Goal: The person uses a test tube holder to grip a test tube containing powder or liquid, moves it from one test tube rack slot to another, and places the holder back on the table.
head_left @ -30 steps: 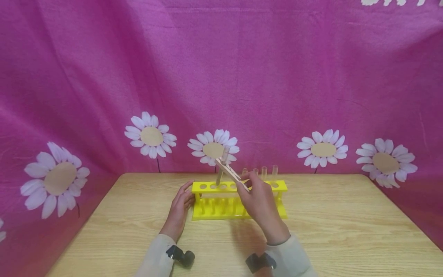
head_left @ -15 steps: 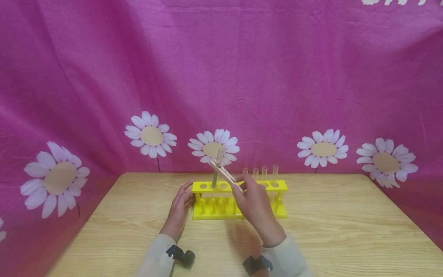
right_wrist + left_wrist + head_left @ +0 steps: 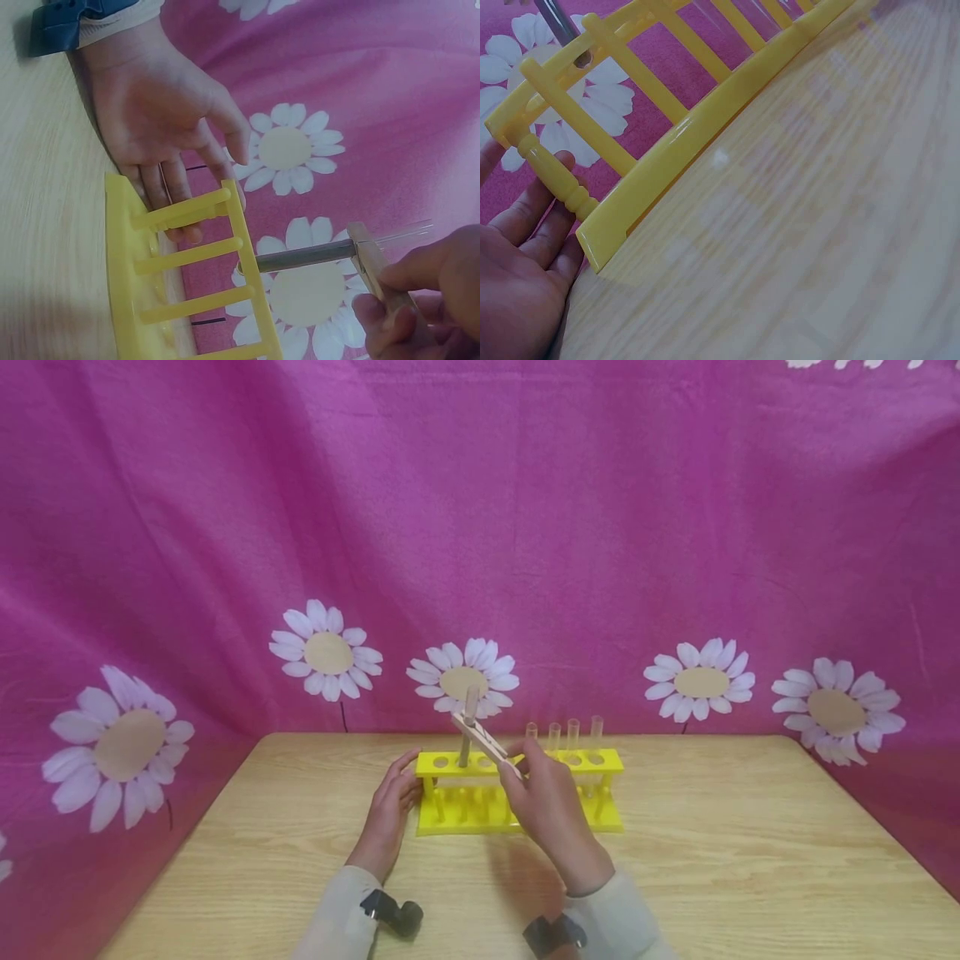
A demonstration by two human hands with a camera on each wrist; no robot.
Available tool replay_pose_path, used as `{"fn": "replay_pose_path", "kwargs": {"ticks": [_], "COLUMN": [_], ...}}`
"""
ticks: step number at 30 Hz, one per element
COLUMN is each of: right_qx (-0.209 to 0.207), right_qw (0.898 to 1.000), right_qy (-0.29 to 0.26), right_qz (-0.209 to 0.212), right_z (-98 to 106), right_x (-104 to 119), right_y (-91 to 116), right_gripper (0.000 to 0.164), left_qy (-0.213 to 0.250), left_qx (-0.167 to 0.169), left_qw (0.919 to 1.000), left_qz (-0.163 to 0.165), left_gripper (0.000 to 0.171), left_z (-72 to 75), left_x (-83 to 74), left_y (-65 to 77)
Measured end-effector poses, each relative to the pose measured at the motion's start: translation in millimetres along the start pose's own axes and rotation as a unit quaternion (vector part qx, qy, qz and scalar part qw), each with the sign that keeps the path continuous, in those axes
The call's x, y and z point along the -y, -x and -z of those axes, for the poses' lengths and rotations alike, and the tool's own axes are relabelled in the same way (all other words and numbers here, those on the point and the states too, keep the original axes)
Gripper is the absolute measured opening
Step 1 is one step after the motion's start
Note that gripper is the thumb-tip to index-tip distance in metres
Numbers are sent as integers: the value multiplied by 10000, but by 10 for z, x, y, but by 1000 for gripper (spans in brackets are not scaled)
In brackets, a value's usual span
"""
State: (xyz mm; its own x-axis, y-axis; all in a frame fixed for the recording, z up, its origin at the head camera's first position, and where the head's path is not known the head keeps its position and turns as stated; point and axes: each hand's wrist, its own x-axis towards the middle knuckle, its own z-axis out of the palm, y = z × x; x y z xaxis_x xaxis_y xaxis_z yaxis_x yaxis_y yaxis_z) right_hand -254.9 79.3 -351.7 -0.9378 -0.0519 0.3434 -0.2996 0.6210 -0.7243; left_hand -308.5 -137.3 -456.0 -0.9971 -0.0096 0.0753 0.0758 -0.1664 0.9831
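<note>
While clamped in wooden holder [image 3: 486,745], dark-filled glass tube [image 3: 468,727], tilted, over yellow rack [image 3: 517,762]

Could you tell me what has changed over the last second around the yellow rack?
The right hand, pinching the wooden clamp, carried the clamped test tube leftward and down into the second hole from the left of the yellow rack. The left hand stayed against the rack's left end; the four tubes on the right stayed put.

Even light, wrist views maybe blurry

Staged tabletop lab demo: test-tube rack [image 3: 517,764], daisy-print backdrop [image 3: 480,527].
</note>
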Motion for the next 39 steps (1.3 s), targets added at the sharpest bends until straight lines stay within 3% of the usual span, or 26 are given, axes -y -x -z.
{"fn": "replay_pose_path", "kwargs": {"ticks": [39], "right_qx": [314], "right_qw": [9987], "right_qy": [364], "right_qz": [-153], "right_z": [-141], "right_x": [-145], "right_y": [-23], "right_gripper": [16], "left_qy": [-39], "left_qx": [16], "left_qw": [10000], "left_qz": [27], "left_gripper": [44], "left_z": [-7], "left_x": [-20], "left_y": [4]}}
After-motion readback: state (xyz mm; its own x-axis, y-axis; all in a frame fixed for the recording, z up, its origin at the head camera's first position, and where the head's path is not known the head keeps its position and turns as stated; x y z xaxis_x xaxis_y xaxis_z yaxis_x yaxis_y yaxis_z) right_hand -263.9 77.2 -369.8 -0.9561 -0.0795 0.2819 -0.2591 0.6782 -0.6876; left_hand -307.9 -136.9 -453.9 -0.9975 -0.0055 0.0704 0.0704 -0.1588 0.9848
